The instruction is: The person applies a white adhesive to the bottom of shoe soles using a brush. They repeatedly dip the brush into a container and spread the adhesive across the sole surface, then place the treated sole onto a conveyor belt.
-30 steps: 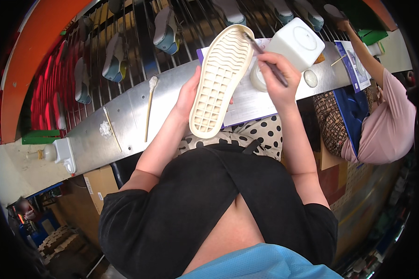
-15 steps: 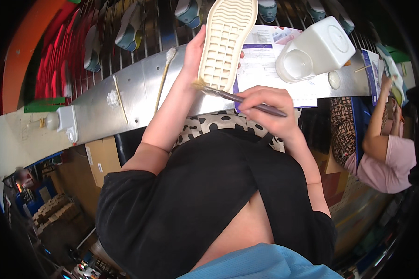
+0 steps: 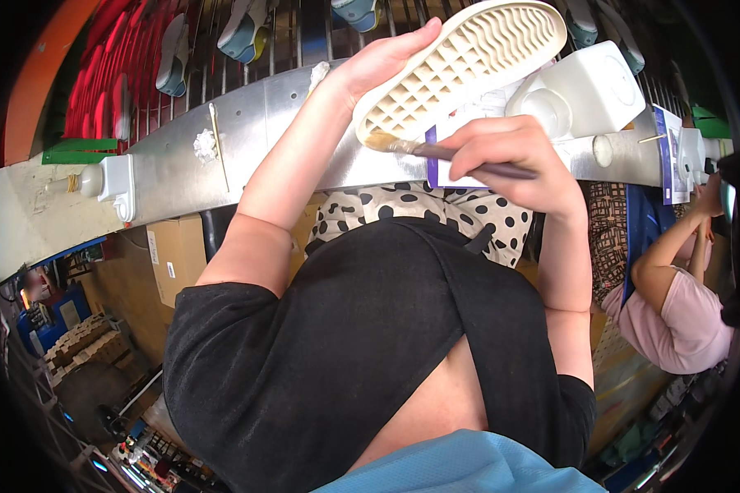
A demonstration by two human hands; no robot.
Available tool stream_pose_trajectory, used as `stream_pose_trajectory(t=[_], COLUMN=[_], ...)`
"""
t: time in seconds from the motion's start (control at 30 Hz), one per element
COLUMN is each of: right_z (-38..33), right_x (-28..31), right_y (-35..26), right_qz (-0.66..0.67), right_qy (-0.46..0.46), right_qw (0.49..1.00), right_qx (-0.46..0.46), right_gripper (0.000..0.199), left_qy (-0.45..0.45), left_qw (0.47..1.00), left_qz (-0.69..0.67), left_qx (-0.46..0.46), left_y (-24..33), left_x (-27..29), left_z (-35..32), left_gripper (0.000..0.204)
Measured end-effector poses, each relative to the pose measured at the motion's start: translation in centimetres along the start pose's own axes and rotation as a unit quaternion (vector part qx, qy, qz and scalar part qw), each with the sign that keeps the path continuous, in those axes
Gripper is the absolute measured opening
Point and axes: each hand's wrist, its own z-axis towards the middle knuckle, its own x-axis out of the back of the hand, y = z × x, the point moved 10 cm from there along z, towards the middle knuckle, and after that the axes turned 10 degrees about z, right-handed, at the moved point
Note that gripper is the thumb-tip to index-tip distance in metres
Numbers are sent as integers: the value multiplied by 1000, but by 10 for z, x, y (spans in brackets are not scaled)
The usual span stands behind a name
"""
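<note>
A cream shoe sole (image 3: pixel 467 72), patterned with square cells and wavy grooves, is tilted up to the right above the metal ledge. My left hand (image 3: pixel 380 67) grips it by its left edge, the thumb lying along the side and the other fingers hidden behind it. In my right hand (image 3: pixel 522 156) is a paintbrush (image 3: pixel 501 168) with a dark handle, held between thumb and fingers. Its pale bristles touch the near-left rim of the sole.
A white jug (image 3: pixel 604 82) with a round cup (image 3: pixel 547 112) against it stands behind my right hand. Cotton wool (image 3: pixel 205 146) and a stick (image 3: pixel 219 152) lie left on the metal ledge (image 3: pixel 275 111). Shoes (image 3: pixel 245 31) rest on rollers beyond. A person in pink (image 3: pixel 678 320) works at right.
The sole has swung from nearly upright to a slant, its far end moving right. My right hand has shifted right with the brush, which stays at the sole's near end.
</note>
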Motion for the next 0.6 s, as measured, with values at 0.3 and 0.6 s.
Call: stream_pose_trajectory(t=[0.3, 0.6], right_z=[-41, -17], right_x=[54, -24], right_y=[-27, -3], right_qz=[144, -112], right_qy=[261, 247], right_qw=[937, 936], right_qx=[180, 222], right_gripper=[28, 31], left_qy=[85, 138], left_qw=[985, 956], left_qz=[-42, -197], left_qx=[-144, -171], left_y=[33, 5], left_x=[37, 57], left_z=[-8, 1], left_gripper=[60, 63])
